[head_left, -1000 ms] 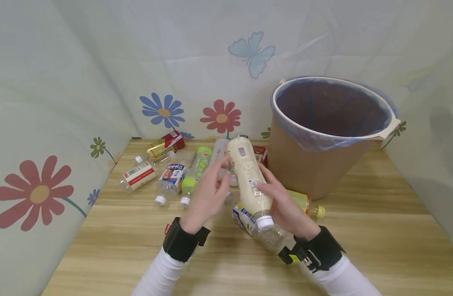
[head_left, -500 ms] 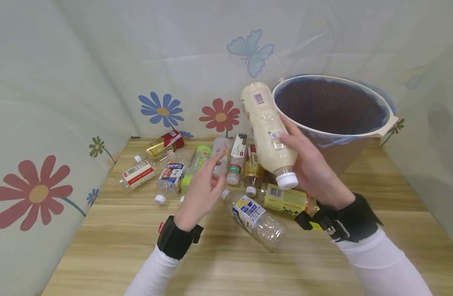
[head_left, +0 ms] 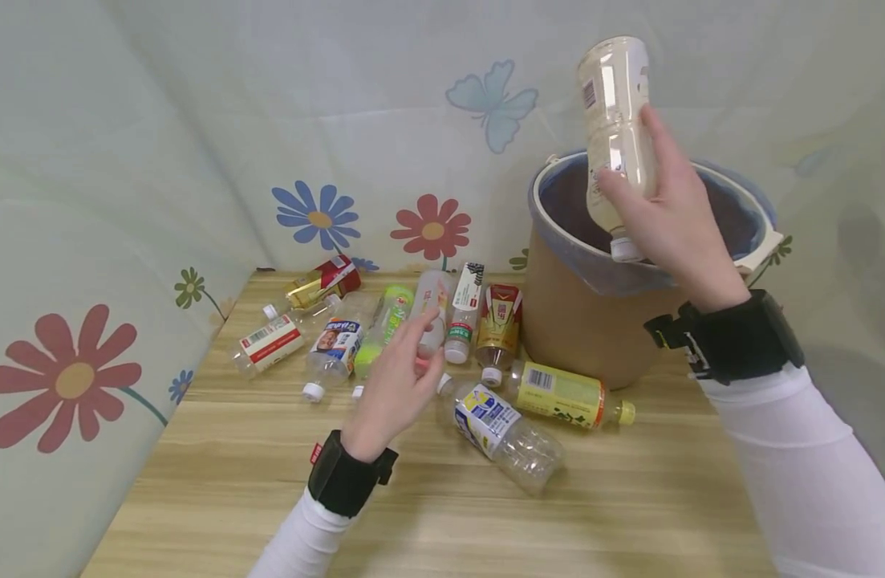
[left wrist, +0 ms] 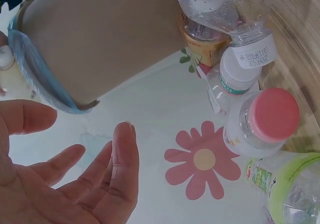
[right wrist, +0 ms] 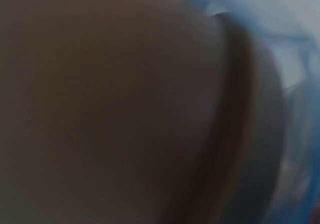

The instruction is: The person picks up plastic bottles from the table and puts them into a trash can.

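Note:
My right hand (head_left: pixel 676 213) grips a cream-coloured bottle (head_left: pixel 619 120) by its lower part, white cap pointing down, over the mouth of a tall brown bin (head_left: pixel 586 313) lined with a blue bag. Over the table, my left hand (head_left: pixel 395 393) holds nothing; in the left wrist view its fingers (left wrist: pixel 125 164) are loosely bent and apart. Nearest to it are a frosted bottle with a pink cap (left wrist: pixel 274 115), a green-labelled bottle (head_left: pixel 389 317) and a clear bottle with a blue-and-white label (head_left: pixel 489 417). The right wrist view is dark and blurred, with the blue bag (right wrist: pixel 300 194) at its right.
On the wooden table (head_left: pixel 269 482) lie more bottles: a yellow-labelled one (head_left: pixel 561 393), a red-and-gold one (head_left: pixel 500 317), a white-labelled one (head_left: pixel 467 301), and several at the left, including a red-and-white-labelled one (head_left: pixel 271 343). A flowered curtain (head_left: pixel 370 104) hangs behind.
The cream bottle, earlier between both hands above the table, has risen and gone right over the bin in my right hand. My left hand has shifted only slightly.

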